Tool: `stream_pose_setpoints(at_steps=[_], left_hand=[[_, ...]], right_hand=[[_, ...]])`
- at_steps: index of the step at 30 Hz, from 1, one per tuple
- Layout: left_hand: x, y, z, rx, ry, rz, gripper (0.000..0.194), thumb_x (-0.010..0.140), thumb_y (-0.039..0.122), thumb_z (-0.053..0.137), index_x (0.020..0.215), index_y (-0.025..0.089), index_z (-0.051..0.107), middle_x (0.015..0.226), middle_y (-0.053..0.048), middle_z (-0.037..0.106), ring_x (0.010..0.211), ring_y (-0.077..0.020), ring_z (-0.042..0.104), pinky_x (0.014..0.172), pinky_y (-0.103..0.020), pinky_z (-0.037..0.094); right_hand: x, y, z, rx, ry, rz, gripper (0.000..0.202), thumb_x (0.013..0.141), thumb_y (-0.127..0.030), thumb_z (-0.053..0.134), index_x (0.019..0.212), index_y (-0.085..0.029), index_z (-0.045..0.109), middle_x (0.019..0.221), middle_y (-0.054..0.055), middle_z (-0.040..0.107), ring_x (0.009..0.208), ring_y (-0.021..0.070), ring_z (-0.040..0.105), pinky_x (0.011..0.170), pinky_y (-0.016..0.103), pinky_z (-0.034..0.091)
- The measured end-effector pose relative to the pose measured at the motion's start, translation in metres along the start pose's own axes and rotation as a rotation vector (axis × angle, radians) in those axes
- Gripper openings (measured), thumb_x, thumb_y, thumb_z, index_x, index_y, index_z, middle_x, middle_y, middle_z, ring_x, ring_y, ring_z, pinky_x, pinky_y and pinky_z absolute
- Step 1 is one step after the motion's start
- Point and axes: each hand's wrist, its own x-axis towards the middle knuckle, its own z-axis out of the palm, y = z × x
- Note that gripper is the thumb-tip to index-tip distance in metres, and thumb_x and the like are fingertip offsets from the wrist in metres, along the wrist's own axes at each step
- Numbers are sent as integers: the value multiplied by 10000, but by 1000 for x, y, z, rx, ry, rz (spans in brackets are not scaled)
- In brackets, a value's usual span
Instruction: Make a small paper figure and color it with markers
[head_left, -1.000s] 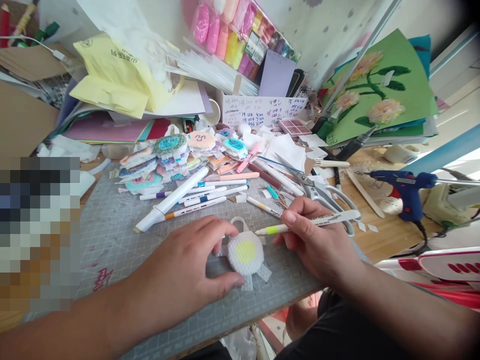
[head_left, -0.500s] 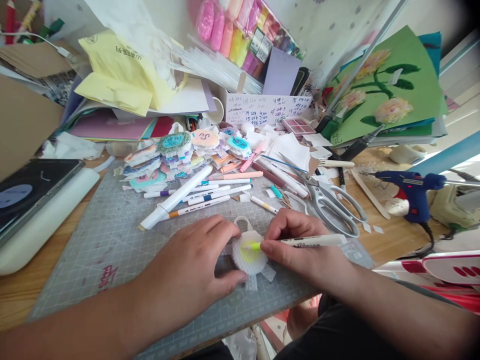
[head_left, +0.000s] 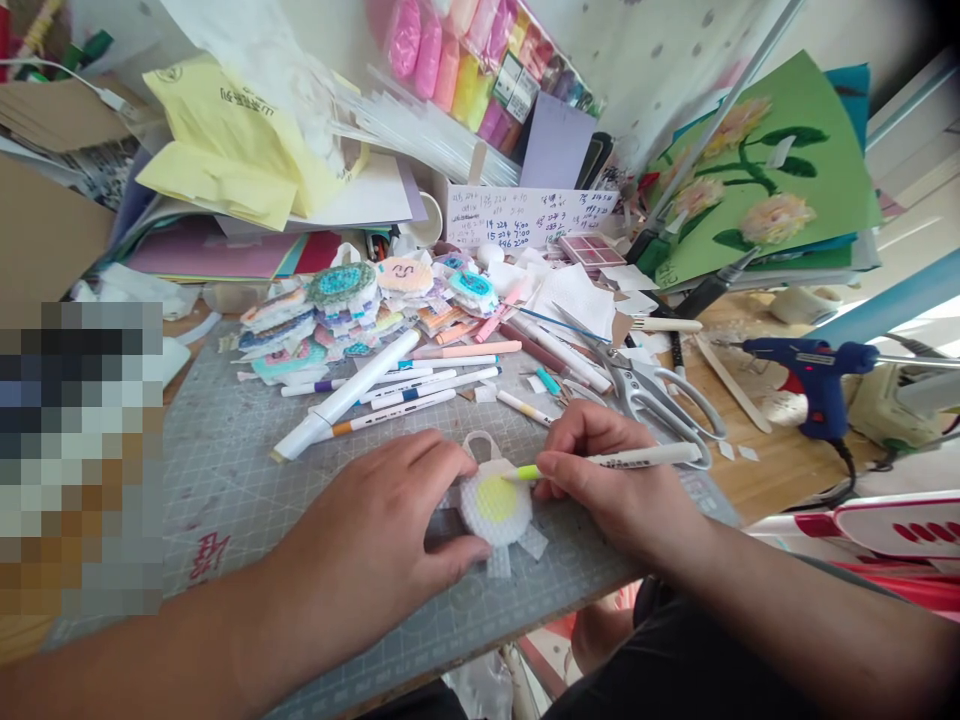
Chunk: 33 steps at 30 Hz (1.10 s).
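Well, marker (head_left: 646,456) at disc (head_left: 495,503); white box (head_left: 536,214) reads "4:00", "7:00".

Behind the desk (head_left: 712,470) there is a pale wall (head_left: 690,35) with grey dots. Bright light comes from the right side, and the desk has a wooden surface.

Bare forearms (head_left: 795,610), dark clothing.
Plain black cloth (head_left: 660,665) covers the lap, below the right grip (head_left: 619,480).

blue glue gun (head_left: 821,378) on desk (head_left: 739,482), rt of scissors (head_left: 649,395).
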Motion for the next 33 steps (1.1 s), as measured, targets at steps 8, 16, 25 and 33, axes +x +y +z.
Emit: stream_pose_setpoints(at_steps=[8, 16, 25, 33], left_hand=[[1, 0, 2, -6, 12, 4, 279, 745, 332, 696, 985, 221, 605, 890, -27, 597, 847, -250, 569, 743, -370, 423], [1, 0, 1, -14, 15, 8, 277, 734, 321, 701, 971, 215, 606, 892, -27, 609, 849, -252, 576, 741, -374, 431], [1, 0, 1, -21, 6, 12, 266, 730, 294, 700, 961, 216, 594, 905, -24, 612, 852, -241, 574, 772, -378, 440], [2, 1, -1, -18, -2, 20, 254, 750, 295, 684, 971, 206, 595, 894, -27, 601, 846, -237, 567, 770, -376, 435]], right_hand=[[-4, 8, -6, 93, -28, -27, 207, 738, -161, 631, 600, -206, 484, 529, -56, 523, 520, 110, 441, 503, 246, 317], [-6, -1, -5, 11, -59, 10, 218, 712, -210, 635, 573, -209, 467, 511, -57, 477, 492, 101, 389, 470, 245, 286], [-7, -6, 1, -10, -67, 10, 222, 689, -239, 637, 550, -207, 468, 495, -40, 502, 468, 98, 414, 453, 233, 306], [-7, -6, 0, 6, -95, 35, 211, 696, -239, 642, 572, -204, 474, 508, -37, 511, 481, 103, 414, 466, 237, 306]])
